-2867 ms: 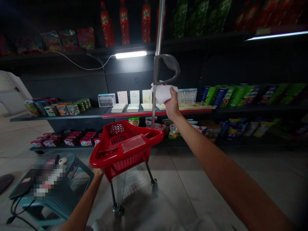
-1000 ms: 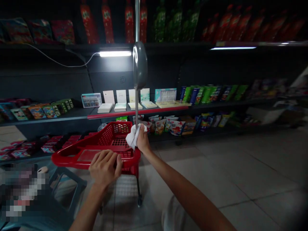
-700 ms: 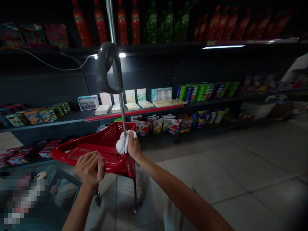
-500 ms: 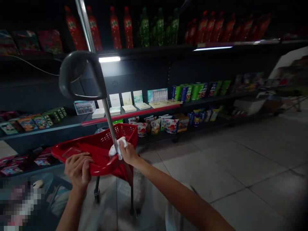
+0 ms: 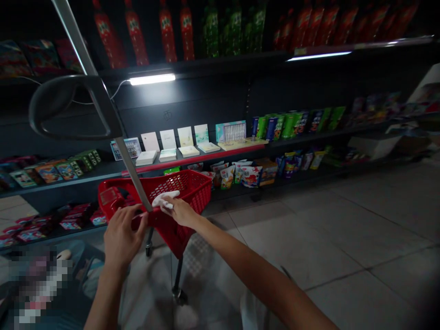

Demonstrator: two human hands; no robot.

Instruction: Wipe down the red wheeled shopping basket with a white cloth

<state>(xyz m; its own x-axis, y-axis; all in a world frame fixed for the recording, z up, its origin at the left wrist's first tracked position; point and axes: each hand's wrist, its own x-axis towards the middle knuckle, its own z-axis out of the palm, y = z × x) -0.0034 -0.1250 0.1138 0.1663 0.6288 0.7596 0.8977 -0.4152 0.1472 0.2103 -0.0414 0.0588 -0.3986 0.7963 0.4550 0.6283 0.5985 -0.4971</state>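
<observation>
A red plastic shopping cart (image 5: pixel 197 197) on dark legs with casters stands before me. At its near edge, my left hand (image 5: pixel 124 236) has its fingers curled over the rim, thumb on the near side, beside the foot of a metal pole (image 5: pixel 132 169). My right hand (image 5: pixel 182 211) is closed on a white cloth (image 5: pixel 167 198), which lies against the cart's rim just right of the pole. Higher up, the pole carries a dark grey loop handle (image 5: pixel 74 107). The palm sides of both hands are hidden.
Behind the cart runs a dark shelf unit (image 5: pixel 206 103) with red and green bottles, notebooks, cans and snack bags. A lit tube lamp (image 5: pixel 152 79) hangs under the upper shelf. Grey floor tiles (image 5: pixel 309 229) extend to the right. A blurred blue stool-like object (image 5: pixel 80 261) is at lower left.
The cart has turned and its pole has swung left in view. My left hand has shifted along the rim close to the pole. The cloth in my right hand is now flatter, right of the pole.
</observation>
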